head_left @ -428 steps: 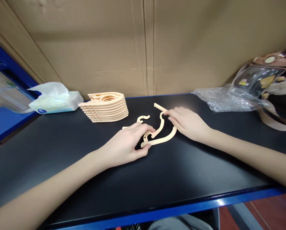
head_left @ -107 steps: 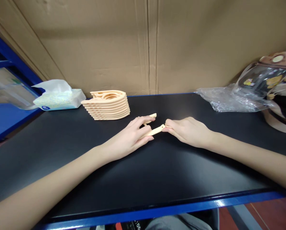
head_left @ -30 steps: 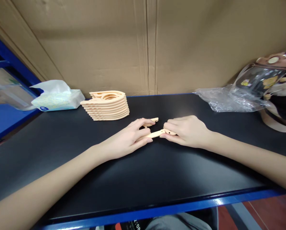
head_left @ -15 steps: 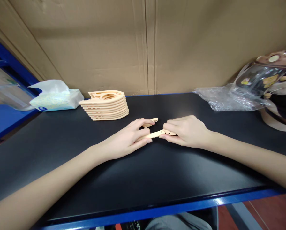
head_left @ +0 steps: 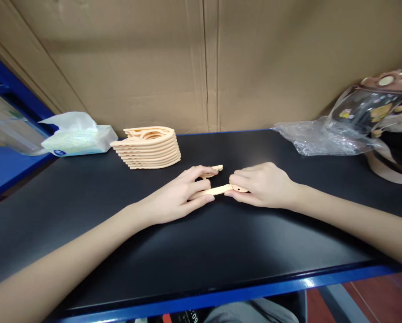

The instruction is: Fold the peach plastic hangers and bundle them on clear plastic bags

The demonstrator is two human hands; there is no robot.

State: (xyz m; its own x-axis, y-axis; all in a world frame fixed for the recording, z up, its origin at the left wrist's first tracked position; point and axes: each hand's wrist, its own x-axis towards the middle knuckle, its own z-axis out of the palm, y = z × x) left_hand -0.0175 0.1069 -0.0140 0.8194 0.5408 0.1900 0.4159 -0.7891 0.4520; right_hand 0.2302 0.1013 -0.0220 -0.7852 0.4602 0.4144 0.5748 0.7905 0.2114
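Note:
My left hand [head_left: 185, 193] is closed around the body of a cream plastic folding hanger [head_left: 217, 190], thumb on the near side and fingers over the top. Another part of it sticks out beyond the left fingertips. My right hand [head_left: 263, 185] pinches a short end piece [head_left: 238, 188] with a dark hole, which meets the end of the bar my left hand grips. Fingers hide much of the hanger. Behind my left hand stands a neat stack of similar cream hangers [head_left: 150, 150].
On the black table [head_left: 201, 251], a tissue pack [head_left: 81, 139] sits at the back left. Crumpled clear plastic [head_left: 332, 137] and a strapped bottle [head_left: 372, 110] lie at the back right. A cardboard wall [head_left: 147, 63] closes off the rear.
The end piece in my right hand has come in tighter against the bar; a small hole seen at the joint before is now covered. Both hands stay nearly in place.

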